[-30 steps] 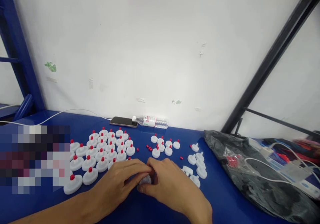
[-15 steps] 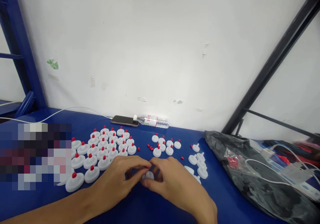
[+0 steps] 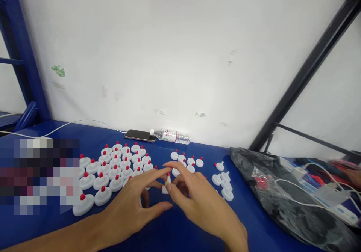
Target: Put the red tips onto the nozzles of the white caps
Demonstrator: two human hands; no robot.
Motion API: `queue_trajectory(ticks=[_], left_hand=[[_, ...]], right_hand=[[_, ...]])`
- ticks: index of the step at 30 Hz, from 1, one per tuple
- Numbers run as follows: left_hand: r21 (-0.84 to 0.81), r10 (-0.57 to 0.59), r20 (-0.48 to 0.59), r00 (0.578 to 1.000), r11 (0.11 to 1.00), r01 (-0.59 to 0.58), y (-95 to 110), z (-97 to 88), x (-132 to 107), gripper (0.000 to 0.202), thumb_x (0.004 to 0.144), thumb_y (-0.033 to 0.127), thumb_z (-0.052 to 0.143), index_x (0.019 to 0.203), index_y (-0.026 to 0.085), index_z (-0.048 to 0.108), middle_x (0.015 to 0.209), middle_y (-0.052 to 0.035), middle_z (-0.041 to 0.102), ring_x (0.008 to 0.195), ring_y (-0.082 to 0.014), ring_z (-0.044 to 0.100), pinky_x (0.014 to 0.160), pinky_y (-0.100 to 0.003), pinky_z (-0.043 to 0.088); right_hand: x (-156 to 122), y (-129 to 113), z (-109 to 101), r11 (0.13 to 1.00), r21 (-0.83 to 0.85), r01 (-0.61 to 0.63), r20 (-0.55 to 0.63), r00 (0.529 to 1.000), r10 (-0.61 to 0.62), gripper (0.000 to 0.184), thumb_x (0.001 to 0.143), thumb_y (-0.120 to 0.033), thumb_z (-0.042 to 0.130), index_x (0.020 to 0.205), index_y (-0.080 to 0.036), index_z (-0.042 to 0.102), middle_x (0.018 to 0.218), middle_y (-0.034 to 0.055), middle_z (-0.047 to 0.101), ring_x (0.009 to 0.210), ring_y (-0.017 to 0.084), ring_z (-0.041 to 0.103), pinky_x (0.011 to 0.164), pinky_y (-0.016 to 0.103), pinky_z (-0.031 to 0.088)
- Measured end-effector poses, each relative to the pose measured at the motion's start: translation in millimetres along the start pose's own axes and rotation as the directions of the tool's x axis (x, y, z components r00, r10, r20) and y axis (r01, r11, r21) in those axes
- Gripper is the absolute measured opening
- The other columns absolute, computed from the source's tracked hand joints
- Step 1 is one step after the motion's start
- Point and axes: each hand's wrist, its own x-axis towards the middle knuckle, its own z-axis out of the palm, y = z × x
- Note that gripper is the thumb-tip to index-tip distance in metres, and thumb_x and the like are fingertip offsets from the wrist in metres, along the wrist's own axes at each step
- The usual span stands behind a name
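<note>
Between the fingers of my right hand (image 3: pixel 201 197) is a white nozzle cap (image 3: pixel 165 189), upright, its spout topped by a small red tip (image 3: pixel 169 174). My left hand (image 3: pixel 135 197) is open beside it, thumb apart from the forefinger, which reaches close to the red tip; whether they touch I cannot tell. Left of my hands stand several red-tipped white nozzle caps (image 3: pixel 115 173) in rows. A smaller group of red-tipped caps (image 3: pixel 190 168) sits behind my right hand. White caps with bare spouts (image 3: pixel 226 184) lie to the right.
Along the wall lie a phone (image 3: pixel 140 135) on a cable and a clear plastic bottle (image 3: pixel 176 136). A black plastic bag (image 3: pixel 254 180) covers the right side of the blue table (image 3: pixel 169 233), near a white power strip (image 3: pixel 334 203). A blurred patch hides the left edge.
The nozzle cap between my hands now stands upright with a red tip visible on its spout. My left thumb has moved away from it, and my right fingers have risen around the spout.
</note>
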Motion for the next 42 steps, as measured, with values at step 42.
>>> queue_trajectory(ticks=[42], left_hand=[[-0.543,-0.229,0.150,0.962,0.794,0.273,2.5,-1.9,12.0,0.054,0.075,0.020,0.084,0.128,0.017,0.073,0.108,-0.0076,0.082,0.077,-0.0196,0.076,0.043,-0.017,0.053]], right_hand=[[4.6,-8.4,-4.7,0.990,-0.086,0.112,-0.053,0.992,-0.117,0.040,0.094,-0.046,0.072,0.131,-0.032,0.068,0.106,0.0006,0.080,0.094,0.023,0.073,0.079,0.030,0.049]])
